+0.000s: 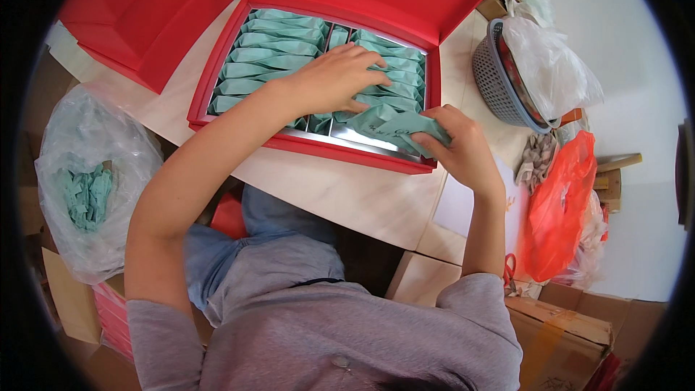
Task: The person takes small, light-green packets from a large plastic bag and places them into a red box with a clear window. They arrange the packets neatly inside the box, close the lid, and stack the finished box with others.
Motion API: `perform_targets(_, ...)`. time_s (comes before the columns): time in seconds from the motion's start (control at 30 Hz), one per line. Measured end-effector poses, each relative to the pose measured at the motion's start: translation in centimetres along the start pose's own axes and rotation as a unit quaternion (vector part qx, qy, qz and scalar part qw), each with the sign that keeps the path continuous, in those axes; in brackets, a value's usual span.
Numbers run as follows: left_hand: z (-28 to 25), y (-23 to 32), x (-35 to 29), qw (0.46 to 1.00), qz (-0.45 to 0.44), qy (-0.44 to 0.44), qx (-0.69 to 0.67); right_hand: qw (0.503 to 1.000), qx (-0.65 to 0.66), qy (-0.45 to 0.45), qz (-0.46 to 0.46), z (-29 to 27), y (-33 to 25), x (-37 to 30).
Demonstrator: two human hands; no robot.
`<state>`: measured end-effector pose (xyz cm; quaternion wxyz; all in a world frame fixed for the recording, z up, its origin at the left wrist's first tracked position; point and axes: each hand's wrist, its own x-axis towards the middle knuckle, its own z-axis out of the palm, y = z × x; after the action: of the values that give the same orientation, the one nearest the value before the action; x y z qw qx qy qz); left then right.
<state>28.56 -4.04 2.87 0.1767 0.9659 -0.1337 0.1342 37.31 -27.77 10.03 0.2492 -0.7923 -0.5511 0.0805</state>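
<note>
An open red gift box (311, 148) stands on the table, its lid raised at the back. Rows of pale green paper packets (271, 54) fill its left side, and more packets (402, 65) are in the right side. My right hand (460, 145) pinches one green packet (391, 124) at its right end, over the near right part of the box, where bare silvery lining shows. My left hand (337, 76) reaches across the box with fingers apart, lying over the packets of the right side. Its thumb is close to the held packet; whether they touch, I cannot tell.
A second red box (152, 22) stands at the back left. At the left hangs a clear plastic bag (101, 137) with green packets inside. On the right are a grey basket (499, 72), a red plastic bag (561, 210), red-handled scissors (510, 271) and a cardboard box (554, 340).
</note>
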Motion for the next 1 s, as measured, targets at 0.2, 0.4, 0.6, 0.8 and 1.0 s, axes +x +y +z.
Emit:
perform_targets(0.2, -0.2, 0.1, 0.1, 0.999, -0.011, 0.020, -0.029, 0.988, -0.097, -0.012, -0.119, 3.7, 0.0, 1.4)
perform_targets(0.4, -2.1, 1.6, -2.4, 0.997, -0.026, 0.046, -0.063, 0.984, -0.099, -0.003, -0.145, 1.8, -1.5, 1.3)
perform_targets(0.6, -4.3, 3.1, -4.5, 0.993, -0.052, -0.006, -0.105, 0.990, -0.078, -0.012, -0.114, 1.7, 0.0, -0.9)
perform_targets(0.8, -2.7, 4.2, -4.2, 0.998, -0.058, 0.016, -0.014, 0.994, -0.030, 0.007, -0.108, 2.4, 1.1, -0.9)
perform_targets(1.0, -2.8, 4.2, -4.6, 1.000, -0.007, 0.013, 0.012, 0.988, -0.062, -0.068, -0.121, 0.6, 1.6, -1.1)
